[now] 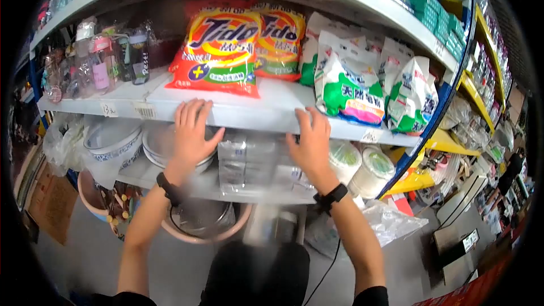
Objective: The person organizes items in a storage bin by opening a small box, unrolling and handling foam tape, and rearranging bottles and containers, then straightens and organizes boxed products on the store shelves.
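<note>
My left hand (192, 136) is at the front edge of the white shelf (164, 102), its fingers apart and nothing in it. To its right, my right hand (310, 139) is at the same edge, fingers also spread and holding nothing. Whether the fingertips press on the shelf I cannot tell. Just behind my left hand stands a red and orange bag of laundry powder (221, 51), with a second orange bag (280, 39) partly hidden behind it. Nearest to my right hand is a white and green bag of washing powder (348, 85); another green and white bag (412, 99) leans beside it.
Several plastic drink bottles (102, 62) stand at the shelf's left. Below are patterned bowls (113, 139), clear-wrapped packs (243, 161) and white round tubs (371, 170). A blue upright post (447, 113) bounds the right side. On the floor sits a pinkish basin (207, 238).
</note>
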### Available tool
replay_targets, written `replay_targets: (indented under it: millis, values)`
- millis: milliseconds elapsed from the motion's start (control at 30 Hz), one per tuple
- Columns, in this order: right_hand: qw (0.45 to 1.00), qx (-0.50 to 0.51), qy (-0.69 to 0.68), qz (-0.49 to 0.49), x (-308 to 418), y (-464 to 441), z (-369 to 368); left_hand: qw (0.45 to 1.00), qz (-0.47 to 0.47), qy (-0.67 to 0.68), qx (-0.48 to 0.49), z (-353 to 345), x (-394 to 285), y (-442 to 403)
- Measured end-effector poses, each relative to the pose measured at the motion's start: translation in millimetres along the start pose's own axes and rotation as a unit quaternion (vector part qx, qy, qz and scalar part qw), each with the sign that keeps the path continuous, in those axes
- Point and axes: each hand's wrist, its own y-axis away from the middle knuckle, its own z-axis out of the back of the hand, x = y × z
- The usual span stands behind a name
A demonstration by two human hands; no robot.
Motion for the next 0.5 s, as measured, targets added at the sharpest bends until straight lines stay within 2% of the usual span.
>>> replay_targets:
  millis: [167,333,500]
  values:
    - [0.999,0.022,-0.005,-0.023,-4.2,11.8,-21.8,0.999,0.016,-0.002,-0.028,-14.3,1.7,8.0]
    - [0.999,-0.027,0.018,-0.041,2.8,11.0,-31.1,0.994,0.053,0.028,-0.087,-26.3,-3.3,3.5]
    - [0.995,-0.060,0.001,-0.078,4.2,12.6,-45.1,0.992,0.053,0.022,-0.113,-35.7,-2.3,-0.7]
